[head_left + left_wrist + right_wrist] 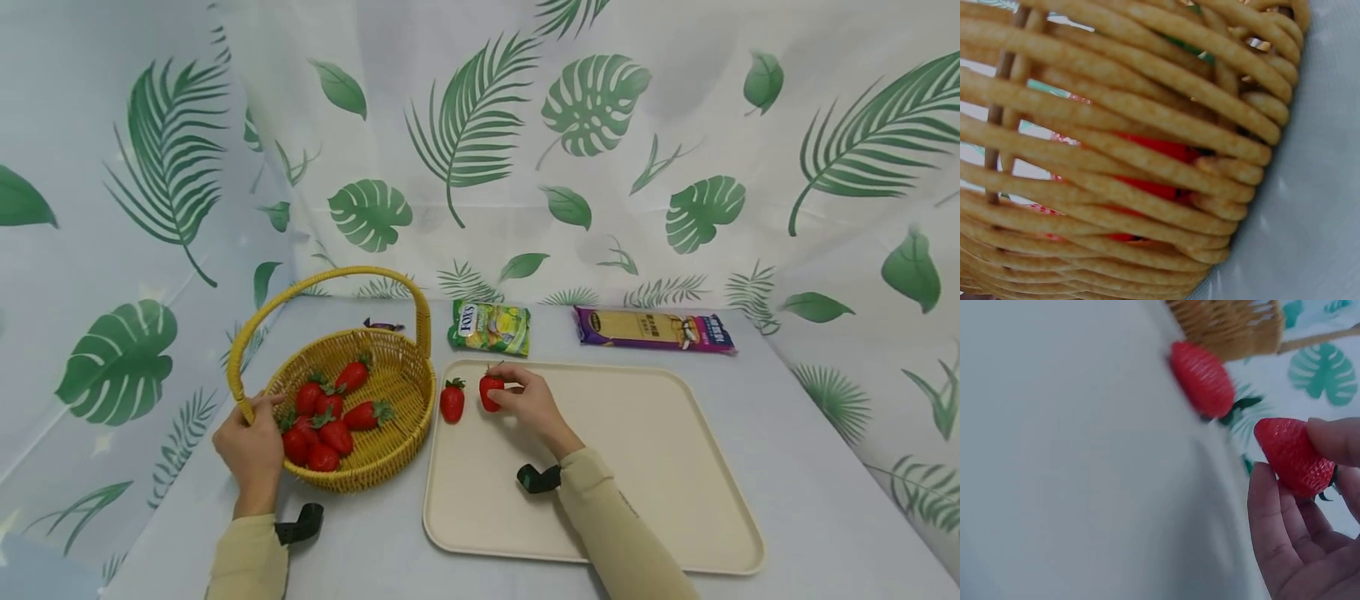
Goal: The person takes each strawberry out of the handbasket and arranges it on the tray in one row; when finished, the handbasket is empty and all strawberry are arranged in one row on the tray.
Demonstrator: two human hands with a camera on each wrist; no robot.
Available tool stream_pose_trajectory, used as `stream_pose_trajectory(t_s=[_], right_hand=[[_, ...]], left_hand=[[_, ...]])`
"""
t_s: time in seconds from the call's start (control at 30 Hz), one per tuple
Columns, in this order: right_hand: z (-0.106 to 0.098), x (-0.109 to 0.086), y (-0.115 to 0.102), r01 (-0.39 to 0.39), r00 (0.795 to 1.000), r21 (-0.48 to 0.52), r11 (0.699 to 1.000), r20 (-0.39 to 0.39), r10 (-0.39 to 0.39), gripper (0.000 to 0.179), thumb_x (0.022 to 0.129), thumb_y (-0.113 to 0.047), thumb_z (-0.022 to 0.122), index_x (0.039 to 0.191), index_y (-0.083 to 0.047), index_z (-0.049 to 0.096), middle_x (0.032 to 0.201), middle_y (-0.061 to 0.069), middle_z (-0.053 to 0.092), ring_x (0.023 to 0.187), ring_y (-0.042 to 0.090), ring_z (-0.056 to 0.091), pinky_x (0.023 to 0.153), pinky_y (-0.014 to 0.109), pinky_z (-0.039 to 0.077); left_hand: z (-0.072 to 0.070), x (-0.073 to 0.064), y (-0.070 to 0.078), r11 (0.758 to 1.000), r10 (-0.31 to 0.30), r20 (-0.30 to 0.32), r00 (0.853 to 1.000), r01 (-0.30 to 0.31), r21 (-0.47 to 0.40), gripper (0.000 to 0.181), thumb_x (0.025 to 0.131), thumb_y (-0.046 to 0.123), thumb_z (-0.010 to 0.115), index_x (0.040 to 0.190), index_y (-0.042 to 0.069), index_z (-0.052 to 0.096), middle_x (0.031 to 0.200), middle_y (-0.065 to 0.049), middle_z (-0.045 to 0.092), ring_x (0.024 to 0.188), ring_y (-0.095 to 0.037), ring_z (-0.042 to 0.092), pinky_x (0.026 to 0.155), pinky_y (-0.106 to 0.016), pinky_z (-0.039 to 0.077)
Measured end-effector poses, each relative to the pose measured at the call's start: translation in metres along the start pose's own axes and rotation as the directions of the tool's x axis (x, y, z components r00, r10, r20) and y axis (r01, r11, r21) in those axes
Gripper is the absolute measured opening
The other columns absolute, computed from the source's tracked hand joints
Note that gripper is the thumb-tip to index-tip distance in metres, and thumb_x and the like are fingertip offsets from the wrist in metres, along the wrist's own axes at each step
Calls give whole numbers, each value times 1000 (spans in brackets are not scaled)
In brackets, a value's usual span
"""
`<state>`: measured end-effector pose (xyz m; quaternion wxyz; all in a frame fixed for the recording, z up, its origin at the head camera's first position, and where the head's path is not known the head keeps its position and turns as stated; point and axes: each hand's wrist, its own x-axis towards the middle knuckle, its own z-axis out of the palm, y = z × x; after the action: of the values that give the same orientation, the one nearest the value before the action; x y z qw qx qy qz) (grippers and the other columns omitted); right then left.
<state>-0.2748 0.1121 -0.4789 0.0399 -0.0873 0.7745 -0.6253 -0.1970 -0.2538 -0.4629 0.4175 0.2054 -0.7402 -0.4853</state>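
My right hand (527,402) pinches a red strawberry (491,390) between thumb and fingers, over the back left part of the beige tray (600,467). In the right wrist view this strawberry (1294,455) has its green leaves towards the palm. A second strawberry (452,402) lies on the tray just left of it. My left hand (255,442) grips the left rim of the yellow wicker basket (390,467), by the foot of its handle. Several strawberries (335,435) lie in the basket, mostly on its left side. Basket weave fills most of the left wrist view.
Behind the tray lie a green candy bag (490,327) and a long purple and gold snack pack (654,330). A small purple wrapped piece (384,324) sits behind the basket. A leaf-patterned curtain (480,150) closes off the back and sides.
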Motion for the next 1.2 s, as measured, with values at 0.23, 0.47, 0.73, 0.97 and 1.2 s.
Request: stream_pose_trajectory(t_s=[0.23, 0.47, 0.73, 0.97, 1.2], right_hand=[[-1, 3, 12, -53, 994, -27, 998, -94, 50, 30, 85, -3, 71, 114, -6, 69, 113, 17, 65, 88, 23, 65, 68, 32, 56], [0, 3, 11, -74, 994, -60, 995, -82, 69, 31, 85, -6, 71, 116, -5, 70, 113, 15, 67, 95, 25, 63, 69, 29, 55], [6, 0, 14, -51, 997, -150, 987, -65, 42, 30, 85, -10, 74, 116, -9, 72, 112, 10, 70, 91, 21, 65, 66, 28, 54], [12, -1, 12, -11, 999, -225, 974, -41, 2, 30, 85, -13, 74, 116, -12, 73, 110, 9, 71, 86, 18, 66, 63, 26, 52], [15, -2, 13, -23, 999, -234, 972, -35, 15, 30, 86, -12, 73, 116, -13, 73, 108, 8, 71, 82, 16, 65, 61, 28, 52]], left_hand=[[-2, 0, 2, 1000, -20, 7, 1000, 20, -12, 31, 94, 11, 50, 85, -2, 78, 82, -25, 71, 109, -27, 65, 43, -23, 18], [-2, 0, 4, 1000, -15, -3, 1000, 15, -10, 30, 94, 9, 51, 85, -2, 78, 87, -25, 72, 108, -30, 65, 45, -21, 19], [0, 1, 1, 1000, 5, -5, 1000, -5, -15, 30, 94, 7, 51, 86, -4, 77, 86, -24, 72, 108, -29, 66, 54, -18, 30], [0, 2, 0, 1000, 10, -14, 1000, -10, 1, 31, 94, 8, 50, 86, -5, 77, 91, -24, 72, 104, -30, 66, 55, -14, 33], [0, 1, -1, 1000, 16, -2, 1000, -16, -7, 31, 95, 9, 50, 86, -4, 77, 73, -28, 68, 107, -30, 66, 44, -23, 19]])
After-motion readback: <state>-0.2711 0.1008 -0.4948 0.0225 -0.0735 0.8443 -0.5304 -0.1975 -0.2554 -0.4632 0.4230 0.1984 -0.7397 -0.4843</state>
